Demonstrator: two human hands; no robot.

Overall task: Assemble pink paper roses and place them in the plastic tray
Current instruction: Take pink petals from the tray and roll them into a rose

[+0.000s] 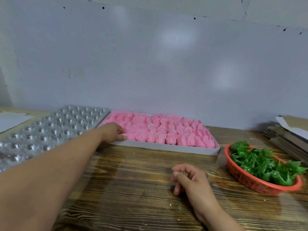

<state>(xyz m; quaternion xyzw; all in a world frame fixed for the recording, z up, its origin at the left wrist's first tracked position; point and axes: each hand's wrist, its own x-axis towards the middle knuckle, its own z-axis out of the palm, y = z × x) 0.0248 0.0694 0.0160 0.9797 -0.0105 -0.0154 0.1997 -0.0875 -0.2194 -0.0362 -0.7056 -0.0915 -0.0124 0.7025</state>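
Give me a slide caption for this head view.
Left hand reaches into the box of pink roses; right hand rests on the table.

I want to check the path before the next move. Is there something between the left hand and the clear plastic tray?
Nothing visible does. The left hand touches the pink roses at the left end of the white box, and the plastic tray lies directly beside that box, its cups uncovered.

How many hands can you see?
2. The left hand reaches to the left end of the white box of pink roses. The right hand rests curled on the wooden table.
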